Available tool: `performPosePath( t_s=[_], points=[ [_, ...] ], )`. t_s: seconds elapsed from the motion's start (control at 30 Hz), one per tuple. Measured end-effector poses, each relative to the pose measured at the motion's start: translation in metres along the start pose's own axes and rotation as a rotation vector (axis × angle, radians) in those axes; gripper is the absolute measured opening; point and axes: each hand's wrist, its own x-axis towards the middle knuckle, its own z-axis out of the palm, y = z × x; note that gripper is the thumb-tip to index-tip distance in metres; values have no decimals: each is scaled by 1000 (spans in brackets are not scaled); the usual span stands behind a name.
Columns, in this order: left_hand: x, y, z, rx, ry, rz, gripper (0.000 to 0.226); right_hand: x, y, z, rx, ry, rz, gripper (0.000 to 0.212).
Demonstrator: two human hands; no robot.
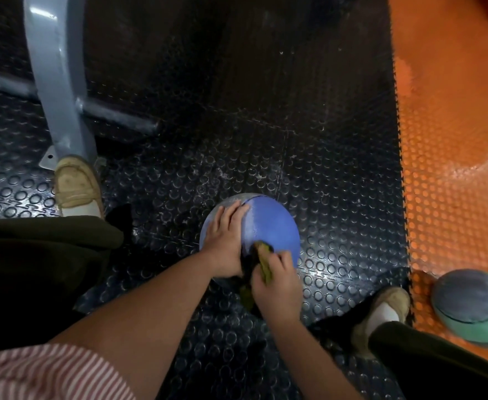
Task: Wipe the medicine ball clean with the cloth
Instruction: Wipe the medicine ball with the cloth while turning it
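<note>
A blue medicine ball [274, 226] with a grey panel sits on the dark studded floor mat between my feet. My left hand [227, 241] lies flat on its top left side, fingers straight and spread over the surface. My right hand [277, 280] grips a crumpled yellow-green and dark cloth [261, 259] and holds it against the near side of the ball. A pale dusty streak runs down the ball beside my left fingers.
A grey metal frame leg [61, 90] with a crossbar stands at the left, by my left shoe [77, 186]. My right shoe [381, 310] is at the lower right. A second grey and green ball [473, 307] rests on the orange mat [453, 154] at the right.
</note>
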Motion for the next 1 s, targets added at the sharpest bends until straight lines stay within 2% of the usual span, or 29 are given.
performPosePath(
  t_s=[0.1, 0.2, 0.3, 0.37, 0.5, 0.6, 0.73, 0.9, 1.0],
  points=[
    [-4, 6, -1, 87, -40, -1, 126, -12, 6, 0, 41, 9, -18, 33],
    [-7, 7, 4, 171, -87, -28, 126, 30, -6, -10, -91, 23, 73, 31],
    [-11, 6, 9, 264, -126, -61, 142, 71, -20, -14, -130, -64, 159, 30],
    [-9, 2, 8, 199, -114, -59, 140, 68, -22, -13, -141, -52, 120, 32],
    [-3, 2, -2, 38, -64, 0, 120, 6, -9, 1, -48, -59, 26, 31],
    [0, 7, -5, 54, -77, -13, 120, -26, -1, 5, -74, -97, -21, 28],
    [2, 8, -5, 156, -122, -50, 126, -3, -1, -3, -105, -23, -72, 36],
    [15, 1, 1, 283, -159, -27, 126, 65, -24, -13, -130, -53, 155, 30],
    [18, 3, -5, 178, -120, -33, 123, 59, -21, -14, -149, -39, 112, 31]
  ],
)
